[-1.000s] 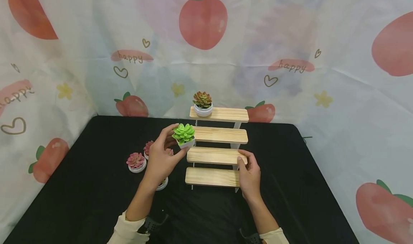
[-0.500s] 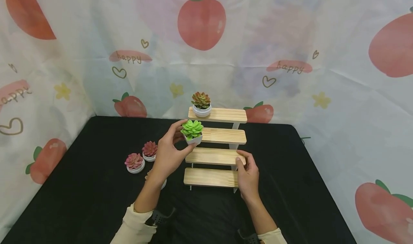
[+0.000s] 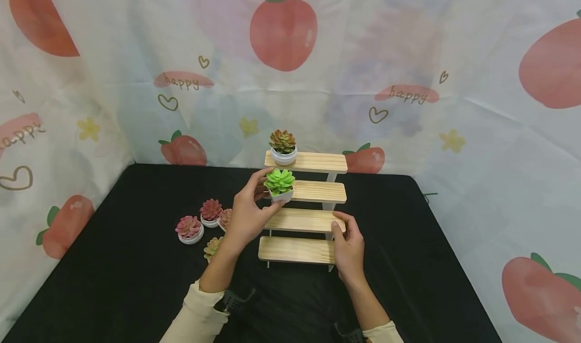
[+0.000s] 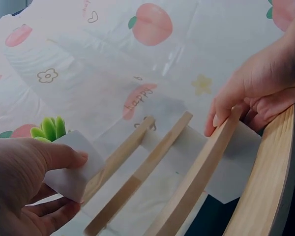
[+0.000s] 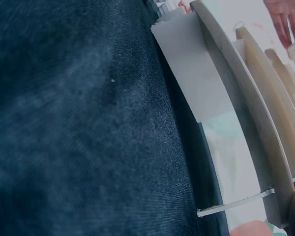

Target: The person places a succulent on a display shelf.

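My left hand (image 3: 248, 214) holds a bright green artificial succulent (image 3: 279, 181) by its small white pot (image 4: 73, 167), thumb and fingers on the pot's sides. The pot is in front of the left end of the second board from the top of a four-tier wooden display stand (image 3: 297, 249); the head view does not show whether it touches the board. My right hand (image 3: 351, 247) grips the right end of the second-lowest board (image 4: 201, 172). On the top board's left end sits a reddish-green succulent (image 3: 283, 146) in a round white pot.
Left of the stand, several pink and yellowish potted succulents (image 3: 189, 228) stand on the black cloth (image 3: 113, 262), some partly hidden by my left arm. A white fabric backdrop (image 3: 317, 106) printed with peaches hangs behind the stand.
My left hand has carried the green succulent right and slightly upward, across the left end of the stand. My right hand has stayed on its board.
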A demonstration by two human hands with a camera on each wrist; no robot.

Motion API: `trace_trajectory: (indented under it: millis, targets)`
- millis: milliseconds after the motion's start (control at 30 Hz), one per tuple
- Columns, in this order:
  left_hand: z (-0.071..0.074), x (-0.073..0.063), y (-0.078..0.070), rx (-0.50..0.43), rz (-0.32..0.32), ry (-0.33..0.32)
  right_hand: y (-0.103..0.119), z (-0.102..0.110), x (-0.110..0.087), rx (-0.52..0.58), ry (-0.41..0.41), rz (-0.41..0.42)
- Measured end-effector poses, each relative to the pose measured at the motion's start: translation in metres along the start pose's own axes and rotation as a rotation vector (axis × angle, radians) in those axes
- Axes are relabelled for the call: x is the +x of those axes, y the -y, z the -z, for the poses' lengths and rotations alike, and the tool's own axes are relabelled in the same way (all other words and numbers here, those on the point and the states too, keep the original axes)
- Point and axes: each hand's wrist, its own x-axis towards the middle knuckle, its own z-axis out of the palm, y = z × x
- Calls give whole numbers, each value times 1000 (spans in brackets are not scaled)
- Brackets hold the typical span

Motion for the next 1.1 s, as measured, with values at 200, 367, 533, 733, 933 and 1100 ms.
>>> trace_trajectory:
  millis: [200, 367, 533, 733, 933, 1100]
  targets:
    - [-9, 5, 1, -10, -14, 11, 0, 1, 0, 1, -1, 5]
    - [-16, 7, 3, -10, -17, 16, -1, 1, 0, -6, -5, 3]
    - [-21, 7, 6, -55, -14, 20, -2, 1, 0, -3, -3, 4]
    - [-25, 11, 6, -107, -26, 23, -1, 1, 0, -7, -6, 4]
    - [-31, 16, 2, -133, -38, 31, 0, 1, 0, -18, -4, 0]
    - [-36, 21, -4, -120, -8, 32, 1, 1, -1, -29, -6, -7]
